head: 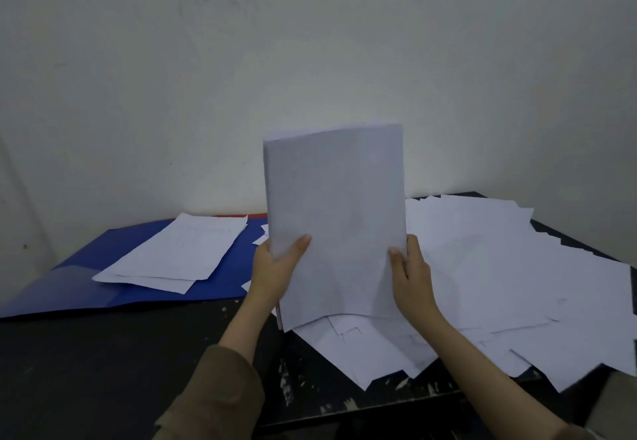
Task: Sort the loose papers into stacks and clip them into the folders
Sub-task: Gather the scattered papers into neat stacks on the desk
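I hold a thick stack of white papers (336,212) upright in the middle of the view, its lower edge down among the loose sheets. My left hand (275,263) grips its left edge with the thumb across the front. My right hand (410,274) grips the right edge the same way. A wide spread of loose white papers (510,284) lies on the right side of the black table (120,353). An open blue folder (86,277) lies at the left with a small pile of sheets (179,253) on it.
A red folder edge (256,215) shows behind the blue one against the pale wall. The table's front edge is chipped and runs below the loose sheets at the right. Bare dark tabletop lies at the near left.
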